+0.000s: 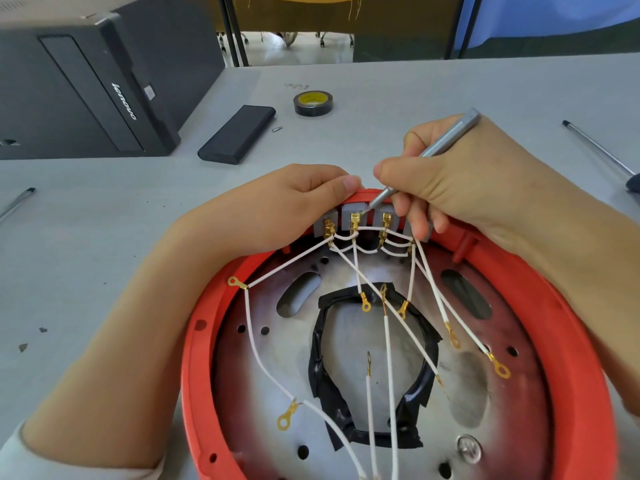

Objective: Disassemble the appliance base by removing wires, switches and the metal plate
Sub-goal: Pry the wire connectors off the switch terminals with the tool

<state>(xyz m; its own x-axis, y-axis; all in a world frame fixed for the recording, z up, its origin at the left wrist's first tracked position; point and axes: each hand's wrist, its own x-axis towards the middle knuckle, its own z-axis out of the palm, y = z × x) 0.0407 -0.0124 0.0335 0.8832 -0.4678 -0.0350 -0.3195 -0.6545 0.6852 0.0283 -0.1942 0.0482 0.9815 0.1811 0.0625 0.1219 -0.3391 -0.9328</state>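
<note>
The round red appliance base lies open side up in front of me, with a scorched metal plate inside and black tape around its central opening. Several grey switches sit along the far rim, with brass terminals and white wires fanning out to loose ring lugs. My left hand grips the far rim next to the switches. My right hand holds a thin silver screwdriver like a pen; its tip touches the brass terminal of the second switch.
On the grey table lie a roll of black tape, a dark flat case, a small metal bit, a black computer tower at far left, a long screwdriver at right and another tool at left.
</note>
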